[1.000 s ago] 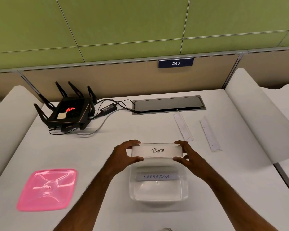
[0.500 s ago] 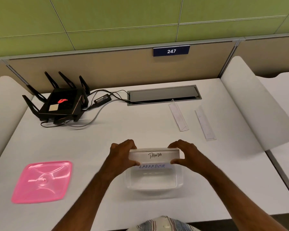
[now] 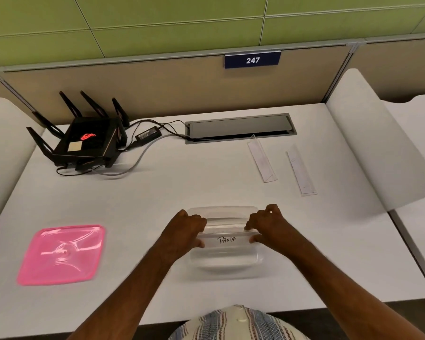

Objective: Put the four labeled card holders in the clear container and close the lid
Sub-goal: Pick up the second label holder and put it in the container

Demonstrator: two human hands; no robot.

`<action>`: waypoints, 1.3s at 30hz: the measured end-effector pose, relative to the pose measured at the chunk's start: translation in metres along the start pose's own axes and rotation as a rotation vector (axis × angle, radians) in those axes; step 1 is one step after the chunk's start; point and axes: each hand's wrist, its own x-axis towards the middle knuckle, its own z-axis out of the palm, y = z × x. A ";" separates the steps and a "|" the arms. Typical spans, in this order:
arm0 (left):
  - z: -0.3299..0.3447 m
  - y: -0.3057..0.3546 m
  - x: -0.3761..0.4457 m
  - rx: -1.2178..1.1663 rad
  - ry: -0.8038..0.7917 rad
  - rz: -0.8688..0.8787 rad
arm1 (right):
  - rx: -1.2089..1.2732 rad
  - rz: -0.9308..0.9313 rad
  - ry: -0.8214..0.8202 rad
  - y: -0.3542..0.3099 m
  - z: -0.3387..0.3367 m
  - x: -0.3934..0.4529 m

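Observation:
A clear container (image 3: pixel 225 265) sits on the white desk near the front edge. The card holder marked PANDA (image 3: pixel 227 239) lies flat inside it, held at its ends by my left hand (image 3: pixel 184 229) and my right hand (image 3: pixel 268 225). It covers the LABRADOR holder, which I cannot see now. Two more card holders lie on the desk at the back right: one (image 3: pixel 261 161) near the cable slot, the other (image 3: pixel 300 172) to its right. The pink lid (image 3: pixel 62 253) rests flat on the desk at the left.
A black router (image 3: pixel 84 141) with upright antennas and its cables stand at the back left. A grey cable slot (image 3: pixel 241 128) is set into the desk at the back. White curved dividers (image 3: pixel 378 153) bound the desk on both sides.
Both hands have lowered the PANDA holder from above the container's far rim down into the container, over the LABRADOR holder. The camera has tilted downward.

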 end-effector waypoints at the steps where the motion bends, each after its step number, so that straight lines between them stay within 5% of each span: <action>1: 0.001 0.001 0.001 0.032 -0.019 0.014 | -0.033 0.001 -0.025 -0.002 0.002 0.001; 21: 0.031 0.003 0.011 0.302 -0.226 0.048 | -0.316 -0.049 -0.192 -0.028 0.023 0.005; 35: 0.030 0.007 0.012 0.252 -0.243 0.019 | -0.217 -0.087 -0.121 -0.025 0.029 0.003; 39: 0.025 0.009 0.019 0.199 -0.142 0.016 | -0.029 -0.060 -0.014 -0.021 0.021 0.002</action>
